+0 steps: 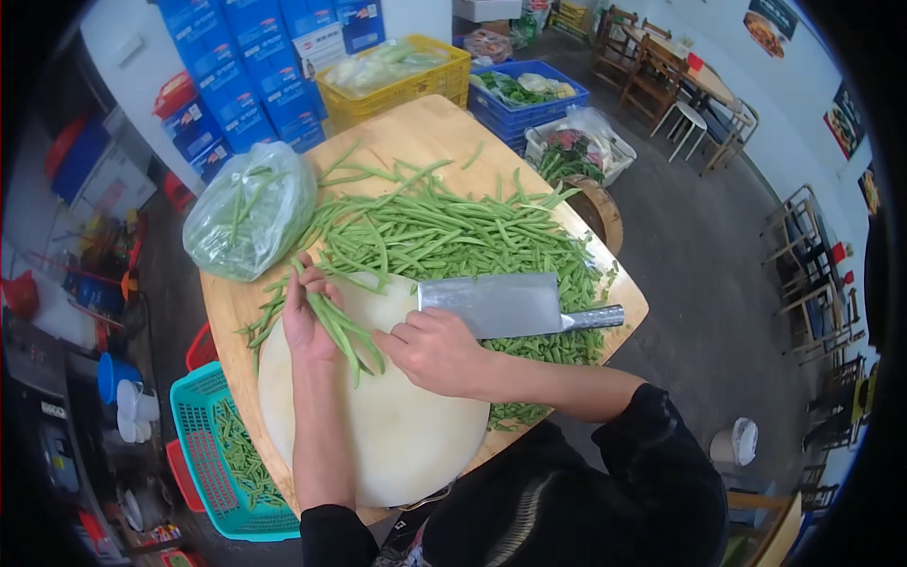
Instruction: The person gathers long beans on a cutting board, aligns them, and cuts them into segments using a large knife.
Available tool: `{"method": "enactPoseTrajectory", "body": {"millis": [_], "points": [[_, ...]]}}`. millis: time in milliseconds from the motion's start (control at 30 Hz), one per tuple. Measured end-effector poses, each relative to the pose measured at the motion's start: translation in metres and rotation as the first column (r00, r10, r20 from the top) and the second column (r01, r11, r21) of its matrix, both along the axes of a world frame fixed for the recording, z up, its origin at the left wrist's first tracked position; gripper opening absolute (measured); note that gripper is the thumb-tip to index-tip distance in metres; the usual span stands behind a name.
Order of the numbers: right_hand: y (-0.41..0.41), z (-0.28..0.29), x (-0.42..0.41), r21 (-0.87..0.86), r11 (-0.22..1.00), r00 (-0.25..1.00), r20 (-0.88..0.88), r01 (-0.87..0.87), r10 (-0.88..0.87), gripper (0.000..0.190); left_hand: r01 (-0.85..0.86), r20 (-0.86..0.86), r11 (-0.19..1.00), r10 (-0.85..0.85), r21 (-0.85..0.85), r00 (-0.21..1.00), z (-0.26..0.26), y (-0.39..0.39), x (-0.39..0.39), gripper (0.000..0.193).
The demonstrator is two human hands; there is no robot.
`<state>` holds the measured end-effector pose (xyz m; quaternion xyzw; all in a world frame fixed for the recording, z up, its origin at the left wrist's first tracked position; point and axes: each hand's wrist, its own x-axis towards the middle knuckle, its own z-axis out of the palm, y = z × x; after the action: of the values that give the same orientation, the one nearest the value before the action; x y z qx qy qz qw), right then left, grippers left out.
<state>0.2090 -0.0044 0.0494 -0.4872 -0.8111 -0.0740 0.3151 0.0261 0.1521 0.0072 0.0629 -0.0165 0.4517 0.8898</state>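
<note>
My left hand [312, 312] holds a small bunch of long green beans [340, 329] over the round white cutting board [418, 439]. Near the tips of that bunch is my right hand [429, 351], its fingers curled; whether it pinches a bean cannot be told. A metal cleaver [489, 305] lies just beyond the right hand, its blade on the board's edge and the beans, its handle pointing right. Whole green beans [425, 227] are heaped behind the board, with cut pieces [553, 351] to the right. A clear plastic bag of beans [251, 212] sits at the back left.
The wooden table [425, 120] has a corner at the right. Below its left side stands a teal plastic basket [191, 453] with cut beans. Behind are a yellow crate [397, 78], a blue crate [524, 106] and stacked blue boxes [241, 78]. A wooden tub [599, 212] stands right of the table.
</note>
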Motion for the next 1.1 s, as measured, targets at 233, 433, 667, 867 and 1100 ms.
{"method": "enactPoseTrajectory", "body": {"millis": [233,433,667,867,1100], "points": [[-0.006,0.012,0.023,-0.081,0.996,0.991,0.130,0.039,-0.028,0.029,0.156,0.083,0.987,-0.154,-0.024,0.985,0.000,0.000,-0.001,0.027],[-0.006,0.023,0.193,-0.245,0.877,0.910,0.078,0.413,-0.407,0.024,0.019,-0.005,0.987,-0.020,-0.159,1.000,-0.010,0.008,-0.012,0.024],[0.002,-0.016,0.260,-0.516,0.752,0.872,-0.019,0.411,-0.489,0.034,0.067,0.040,0.995,-0.064,-0.078,0.997,-0.014,0.014,-0.010,0.030],[0.046,-0.009,0.262,-0.688,0.675,0.880,-0.112,0.267,-0.462,0.029,0.002,-0.063,0.996,-0.008,-0.088,0.998,-0.007,0.009,-0.006,0.032],[0.105,-0.013,0.230,-0.578,0.715,0.907,0.113,0.393,-0.406,0.023,0.065,-0.048,0.994,-0.069,-0.090,0.996,-0.008,0.010,-0.005,0.032]]}}
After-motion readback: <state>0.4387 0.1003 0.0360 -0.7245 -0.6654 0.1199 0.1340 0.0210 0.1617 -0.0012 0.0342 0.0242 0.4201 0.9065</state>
